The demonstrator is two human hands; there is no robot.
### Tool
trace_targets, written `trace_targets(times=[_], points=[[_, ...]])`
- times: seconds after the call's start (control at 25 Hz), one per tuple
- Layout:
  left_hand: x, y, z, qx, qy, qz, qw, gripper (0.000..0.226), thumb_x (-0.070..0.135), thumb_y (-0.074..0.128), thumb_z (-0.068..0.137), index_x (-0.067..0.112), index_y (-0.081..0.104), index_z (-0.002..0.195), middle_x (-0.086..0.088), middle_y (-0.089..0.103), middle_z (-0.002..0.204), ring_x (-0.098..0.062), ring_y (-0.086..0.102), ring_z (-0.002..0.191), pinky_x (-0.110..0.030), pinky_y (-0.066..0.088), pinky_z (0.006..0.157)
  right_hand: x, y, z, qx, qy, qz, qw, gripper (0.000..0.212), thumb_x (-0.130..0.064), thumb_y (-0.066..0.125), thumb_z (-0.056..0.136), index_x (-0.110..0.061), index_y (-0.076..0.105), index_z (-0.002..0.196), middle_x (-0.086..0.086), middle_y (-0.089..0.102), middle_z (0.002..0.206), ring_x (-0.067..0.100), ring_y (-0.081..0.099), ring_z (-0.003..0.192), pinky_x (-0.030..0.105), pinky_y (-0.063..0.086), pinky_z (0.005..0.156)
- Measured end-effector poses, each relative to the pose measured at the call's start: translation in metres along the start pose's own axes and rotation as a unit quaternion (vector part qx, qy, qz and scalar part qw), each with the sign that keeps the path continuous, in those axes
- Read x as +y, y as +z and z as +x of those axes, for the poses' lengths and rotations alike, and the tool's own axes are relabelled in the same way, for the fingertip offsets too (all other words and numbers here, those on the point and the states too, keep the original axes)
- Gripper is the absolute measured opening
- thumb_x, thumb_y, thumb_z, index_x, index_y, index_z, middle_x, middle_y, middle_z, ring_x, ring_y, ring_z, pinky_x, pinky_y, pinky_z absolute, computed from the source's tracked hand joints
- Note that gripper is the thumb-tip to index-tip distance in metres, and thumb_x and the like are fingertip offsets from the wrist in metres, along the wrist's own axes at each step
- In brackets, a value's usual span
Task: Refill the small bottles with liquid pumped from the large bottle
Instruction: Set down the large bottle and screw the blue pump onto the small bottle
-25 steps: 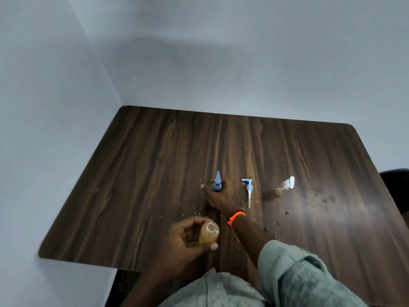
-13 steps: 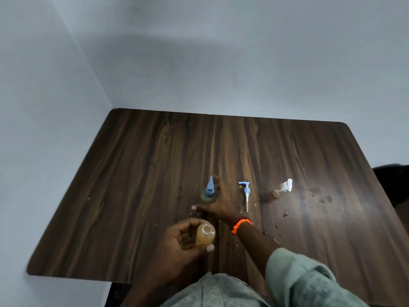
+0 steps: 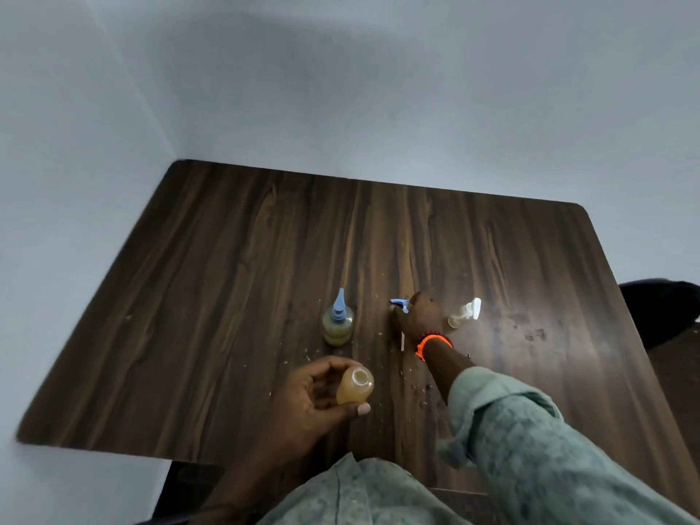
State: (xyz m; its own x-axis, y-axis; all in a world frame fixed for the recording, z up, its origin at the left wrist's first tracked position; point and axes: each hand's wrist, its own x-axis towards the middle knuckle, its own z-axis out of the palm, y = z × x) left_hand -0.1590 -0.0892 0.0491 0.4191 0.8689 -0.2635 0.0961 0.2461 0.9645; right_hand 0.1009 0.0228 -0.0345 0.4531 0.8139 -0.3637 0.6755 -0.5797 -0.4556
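Holding the small open-necked amber plastic bottle [image 3: 355, 384] in the curled fingers of the left hand [image 3: 314, 395] near the front edge of the dark wooden counter [image 3: 227, 259], while reaching with the right hand [image 3: 418, 316] onto the loose blue pump head [image 3: 398, 304], fingers seemingly closing round it, grip partly hidden. Probably capping the filled bottle next, calling for lifting the pump with its white tube clear and lowering it straight into the neck. Working between the larger yellowish bottle with blue pump [image 3: 338, 323] and the small clear bottle with white cap [image 3: 464, 315], with wide free room behind.
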Motion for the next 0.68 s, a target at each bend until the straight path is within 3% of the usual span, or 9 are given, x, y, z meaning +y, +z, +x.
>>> trace_targets(times=[0.2,0.28,0.4,0.48,0.6,0.68], points=[[0.001,0.021,-0.012,0.04,0.002,-0.001,0.999,0.045,0.019,0.095,0.071,0.03,0.078,0.111,-0.001,0.081,0.117,-0.019,0.078,0.111,-0.029,0.064,0.092,-0.007,-0.011,0.0,-0.004,-0.037,-0.004,0.999,0.034,-0.016,0.061,0.094,0.003,0.055,0.121,0.024,0.064,0.122,0.038,0.061,0.113,0.038,0.051,0.091],[0.005,0.029,-0.013,0.044,0.007,-0.001,0.999,0.044,0.019,0.095,0.071,0.033,0.078,0.109,0.001,0.082,0.116,-0.017,0.078,0.11,-0.025,0.064,0.089,-0.007,-0.03,-0.014,0.027,-0.043,0.092,0.994,0.031,-0.013,0.066,0.09,0.004,0.061,0.115,0.023,0.069,0.114,0.037,0.064,0.11,0.039,0.052,0.092],[0.005,0.044,-0.007,0.058,0.013,0.003,0.998,0.046,0.013,0.096,0.071,0.036,0.079,0.107,0.005,0.083,0.113,-0.013,0.079,0.108,-0.024,0.063,0.087,-0.011,-0.081,-0.058,0.043,-0.071,0.352,0.932,0.022,-0.013,0.077,0.084,0.002,0.073,0.101,0.021,0.075,0.095,0.037,0.071,0.096,0.046,0.059,0.087],[0.006,0.062,-0.003,0.067,0.016,-0.004,0.998,0.047,0.025,0.097,0.066,0.037,0.08,0.107,0.006,0.083,0.113,-0.012,0.079,0.108,-0.024,0.063,0.088,0.0,-0.121,-0.097,0.037,-0.142,0.465,0.873,0.021,-0.016,0.079,0.082,-0.005,0.075,0.098,0.016,0.077,0.092,0.034,0.074,0.091,0.038,0.063,0.077],[0.006,0.083,0.001,0.074,0.019,-0.014,0.997,0.049,0.036,0.096,0.06,0.04,0.081,0.106,0.007,0.084,0.111,-0.011,0.078,0.108,-0.023,0.063,0.086,0.017,-0.164,-0.152,-0.001,-0.251,0.51,0.823,0.025,-0.023,0.079,0.084,-0.013,0.074,0.107,0.012,0.077,0.1,0.028,0.075,0.094,0.031,0.062,0.08],[0.006,0.095,0.004,0.05,0.035,-0.004,0.998,0.046,0.029,0.096,0.065,0.037,0.081,0.108,0.007,0.084,0.112,-0.01,0.078,0.109,-0.025,0.064,0.088,0.025,-0.173,-0.176,0.005,-0.285,0.488,0.825,0.023,-0.022,0.078,0.085,-0.014,0.074,0.106,0.011,0.077,0.099,0.028,0.075,0.094,0.033,0.062,0.081]])
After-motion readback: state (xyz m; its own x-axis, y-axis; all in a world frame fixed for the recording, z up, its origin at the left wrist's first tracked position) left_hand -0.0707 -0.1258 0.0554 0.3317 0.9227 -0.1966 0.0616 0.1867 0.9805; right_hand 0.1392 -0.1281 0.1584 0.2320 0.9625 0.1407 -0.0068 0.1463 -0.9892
